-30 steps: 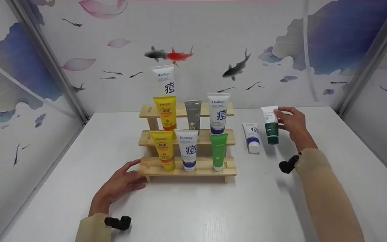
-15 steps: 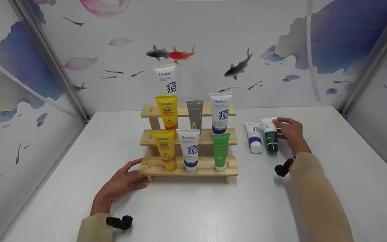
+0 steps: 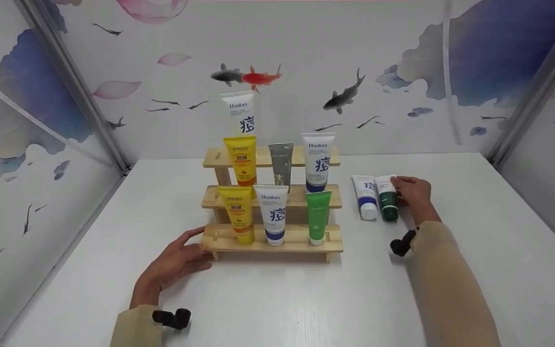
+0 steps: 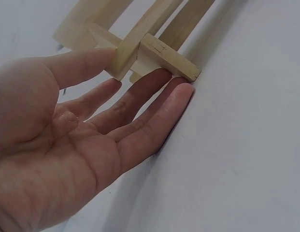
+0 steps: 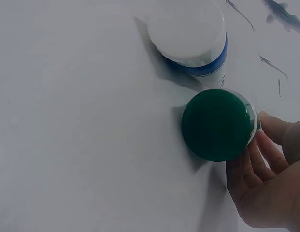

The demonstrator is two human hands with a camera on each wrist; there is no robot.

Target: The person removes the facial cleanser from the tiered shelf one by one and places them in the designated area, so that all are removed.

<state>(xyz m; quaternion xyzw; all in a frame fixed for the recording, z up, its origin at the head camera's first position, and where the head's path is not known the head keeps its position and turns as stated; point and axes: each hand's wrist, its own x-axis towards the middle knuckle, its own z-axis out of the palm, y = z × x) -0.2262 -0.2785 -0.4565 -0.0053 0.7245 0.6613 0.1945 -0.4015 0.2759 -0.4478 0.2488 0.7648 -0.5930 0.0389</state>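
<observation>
A three-step wooden display rack (image 3: 287, 232) stands mid-table with squeeze tubes upright on it. At the left end of its lowest step, my left hand (image 3: 174, 262) holds the board, thumb on the board's end and fingers beneath, as the left wrist view shows (image 4: 106, 125). Right of the rack, my right hand (image 3: 415, 193) pinches the white and dark green squeeze tube (image 3: 387, 197) by its right side. That tube lies on the table beside a white and blue squeeze tube (image 3: 366, 196). In the right wrist view, its green cap (image 5: 216, 124) faces the camera.
On the lowest step stand a yellow tube (image 3: 239, 217), a white and blue tube (image 3: 274, 217) and a green tube (image 3: 318, 217). Behind are another yellow tube (image 3: 243, 161), a grey tube (image 3: 281, 164) and more white tubes. Printed panels (image 3: 301, 48) enclose the white table (image 3: 277, 303).
My right hand has lowered the white and dark green tube and brought it left, down beside the white and blue one. My left hand stays at the rack.
</observation>
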